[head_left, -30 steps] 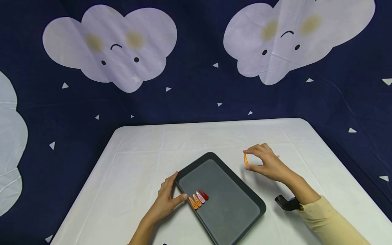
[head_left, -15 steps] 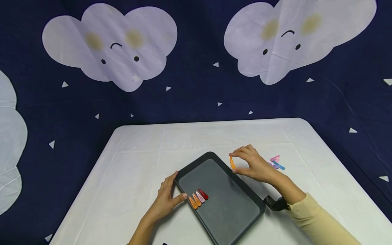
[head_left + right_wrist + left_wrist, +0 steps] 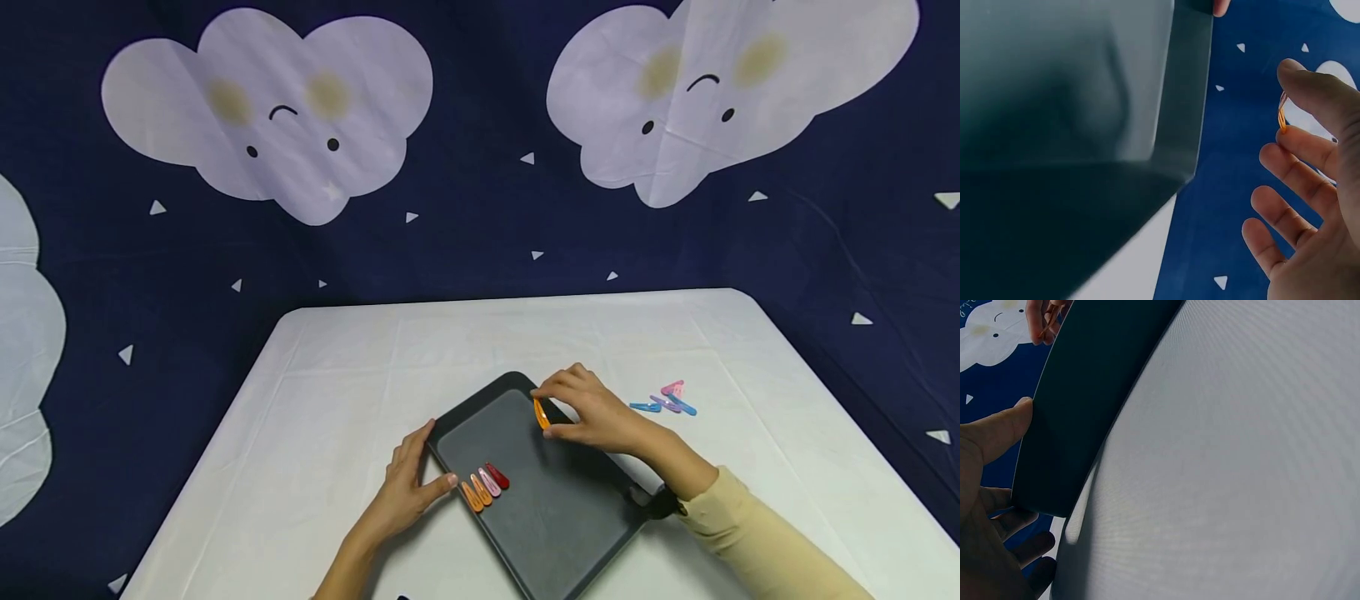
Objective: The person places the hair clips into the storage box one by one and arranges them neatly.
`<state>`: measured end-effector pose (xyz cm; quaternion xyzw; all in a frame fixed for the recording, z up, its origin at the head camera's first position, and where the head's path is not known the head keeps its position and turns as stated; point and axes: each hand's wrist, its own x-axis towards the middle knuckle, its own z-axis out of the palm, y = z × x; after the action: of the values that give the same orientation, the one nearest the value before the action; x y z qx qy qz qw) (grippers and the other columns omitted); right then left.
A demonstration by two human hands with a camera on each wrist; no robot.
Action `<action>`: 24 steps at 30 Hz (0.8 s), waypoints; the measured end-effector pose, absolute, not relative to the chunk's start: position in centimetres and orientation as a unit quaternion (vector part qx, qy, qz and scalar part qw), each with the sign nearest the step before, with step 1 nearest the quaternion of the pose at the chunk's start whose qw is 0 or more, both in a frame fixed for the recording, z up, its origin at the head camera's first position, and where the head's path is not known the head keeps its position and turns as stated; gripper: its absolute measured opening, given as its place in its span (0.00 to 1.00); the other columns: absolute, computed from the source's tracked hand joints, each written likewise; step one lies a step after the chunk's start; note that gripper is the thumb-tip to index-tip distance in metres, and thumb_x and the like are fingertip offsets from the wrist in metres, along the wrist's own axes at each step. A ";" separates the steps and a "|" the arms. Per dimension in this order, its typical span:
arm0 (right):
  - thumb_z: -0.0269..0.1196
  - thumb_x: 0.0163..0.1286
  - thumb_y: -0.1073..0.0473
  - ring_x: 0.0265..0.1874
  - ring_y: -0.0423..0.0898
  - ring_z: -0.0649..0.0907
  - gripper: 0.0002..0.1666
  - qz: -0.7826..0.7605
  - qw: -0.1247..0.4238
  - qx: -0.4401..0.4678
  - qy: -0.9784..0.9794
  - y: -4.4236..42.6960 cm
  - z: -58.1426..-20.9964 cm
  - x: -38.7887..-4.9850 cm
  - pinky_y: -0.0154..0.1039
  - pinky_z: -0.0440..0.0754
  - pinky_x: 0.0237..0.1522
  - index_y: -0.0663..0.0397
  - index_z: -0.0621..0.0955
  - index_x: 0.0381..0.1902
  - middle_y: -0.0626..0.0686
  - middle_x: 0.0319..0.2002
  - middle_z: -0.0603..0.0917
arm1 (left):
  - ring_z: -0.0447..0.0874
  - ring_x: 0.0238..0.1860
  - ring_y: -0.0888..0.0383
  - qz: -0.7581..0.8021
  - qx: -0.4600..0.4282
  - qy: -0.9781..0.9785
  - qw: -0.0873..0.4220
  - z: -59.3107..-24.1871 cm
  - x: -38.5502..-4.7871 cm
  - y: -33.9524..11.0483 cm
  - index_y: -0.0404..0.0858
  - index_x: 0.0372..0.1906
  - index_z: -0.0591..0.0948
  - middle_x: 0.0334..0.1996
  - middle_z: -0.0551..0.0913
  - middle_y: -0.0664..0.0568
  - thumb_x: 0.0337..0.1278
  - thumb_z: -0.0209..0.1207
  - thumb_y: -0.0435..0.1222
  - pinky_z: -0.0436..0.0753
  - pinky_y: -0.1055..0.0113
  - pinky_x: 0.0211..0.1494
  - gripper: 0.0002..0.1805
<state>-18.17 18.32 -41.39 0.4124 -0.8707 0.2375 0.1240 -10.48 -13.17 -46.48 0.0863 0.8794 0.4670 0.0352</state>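
My right hand (image 3: pixel 588 412) pinches an orange snap hair clip (image 3: pixel 541 414) between thumb and forefinger, above the far right part of a dark grey baking tray (image 3: pixel 555 533). The right wrist view shows this clip (image 3: pixel 1282 115) edge-on at the fingertips, the other fingers spread apart. At the tray's left corner rests my left hand (image 3: pixel 405 492), thumb at the rim and fingers along the outside wall. Seen from the left wrist, the thumb (image 3: pixel 1010 428) touches the wall. Several hair clips (image 3: pixel 487 486), orange, pink and red, lie in a row inside the tray near that thumb.
On the white table (image 3: pixel 360 375), right of the tray, lies a small loose pile of blue, purple and pink hair clips (image 3: pixel 666 400). A black strap piece (image 3: pixel 660 502) at the right wrist hangs over the tray's right edge. Behind stands a navy cloud-patterned cloth (image 3: pixel 480 250).
My right hand has carried the orange hair clip leftward, from beside the loose pile to over the tray. The pile has come into full view. My left hand and the row have stayed put.
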 end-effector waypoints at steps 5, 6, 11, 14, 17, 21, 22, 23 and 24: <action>0.74 0.50 0.50 0.47 0.42 0.71 0.31 0.230 0.126 0.434 -0.862 17.5 -41.8 -18.1 0.43 0.70 0.48 0.49 0.80 0.53 0.44 0.48 0.80 | 0.53 0.70 0.45 0.467 0.088 0.879 0.034 -46.5 -10.5 -13.2 0.42 0.74 0.54 0.71 0.58 0.44 0.49 0.67 0.44 0.50 0.36 0.66 0.49; 0.74 0.50 0.50 0.48 0.42 0.71 0.31 0.230 0.122 0.436 -0.861 17.4 -41.8 -18.1 0.43 0.70 0.48 0.48 0.80 0.53 0.44 0.48 0.80 | 0.53 0.70 0.45 0.468 0.089 0.879 0.033 -46.5 -10.5 -13.2 0.42 0.74 0.54 0.71 0.58 0.44 0.49 0.67 0.44 0.50 0.36 0.66 0.49; 0.72 0.52 0.48 0.48 0.42 0.70 0.31 0.223 0.098 0.440 -0.864 16.7 -41.9 -17.9 0.43 0.70 0.49 0.49 0.79 0.54 0.44 0.49 0.79 | 0.53 0.69 0.45 0.470 0.091 0.877 0.034 -46.5 -10.5 -13.2 0.42 0.74 0.54 0.71 0.58 0.44 0.49 0.67 0.46 0.50 0.35 0.65 0.49; 0.71 0.53 0.48 0.48 0.42 0.70 0.31 0.221 0.089 0.446 -0.863 16.3 -42.0 -17.7 0.43 0.70 0.49 0.51 0.79 0.54 0.45 0.49 0.79 | 0.54 0.69 0.45 0.470 0.092 0.877 0.034 -46.6 -10.4 -13.3 0.42 0.74 0.54 0.71 0.58 0.44 0.49 0.67 0.46 0.50 0.34 0.65 0.49; 0.71 0.54 0.48 0.47 0.42 0.70 0.30 0.217 0.085 0.456 -0.859 16.0 -42.2 -17.7 0.41 0.70 0.48 0.51 0.79 0.54 0.45 0.49 0.79 | 0.54 0.69 0.45 0.469 0.092 0.878 0.035 -46.5 -10.4 -13.2 0.42 0.74 0.54 0.71 0.58 0.44 0.49 0.67 0.46 0.51 0.35 0.65 0.49; 0.71 0.54 0.48 0.46 0.41 0.70 0.30 0.209 0.088 0.472 -0.852 15.5 -42.7 -17.7 0.40 0.69 0.47 0.51 0.79 0.54 0.44 0.49 0.78 | 0.53 0.69 0.45 0.467 0.092 0.879 0.035 -46.5 -10.4 -13.2 0.42 0.74 0.54 0.71 0.58 0.44 0.50 0.67 0.45 0.51 0.35 0.65 0.48; 0.71 0.54 0.48 0.46 0.42 0.70 0.30 0.206 0.088 0.476 -0.851 15.4 -42.8 -17.7 0.41 0.69 0.48 0.50 0.79 0.54 0.44 0.49 0.78 | 0.54 0.69 0.45 0.466 0.092 0.879 0.034 -46.5 -10.5 -13.2 0.42 0.74 0.54 0.71 0.58 0.44 0.50 0.67 0.45 0.51 0.35 0.65 0.48; 0.71 0.54 0.47 0.46 0.42 0.70 0.30 0.205 0.087 0.479 -0.849 15.3 -43.0 -17.7 0.41 0.69 0.48 0.50 0.79 0.54 0.44 0.49 0.78 | 0.53 0.69 0.45 0.466 0.091 0.879 0.034 -46.5 -10.5 -13.2 0.42 0.74 0.54 0.71 0.58 0.44 0.50 0.67 0.45 0.51 0.35 0.65 0.48; 0.71 0.54 0.47 0.46 0.42 0.70 0.30 0.204 0.085 0.481 -0.848 15.2 -43.0 -17.6 0.41 0.70 0.48 0.50 0.79 0.54 0.44 0.49 0.78 | 0.53 0.69 0.45 0.467 0.092 0.879 0.035 -46.5 -10.5 -13.2 0.42 0.74 0.54 0.71 0.58 0.44 0.49 0.67 0.45 0.51 0.35 0.65 0.49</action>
<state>-17.64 15.25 -43.03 0.4814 -0.8480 0.2043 0.0855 -10.45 -13.24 -46.53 0.0917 0.8788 0.4669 0.0346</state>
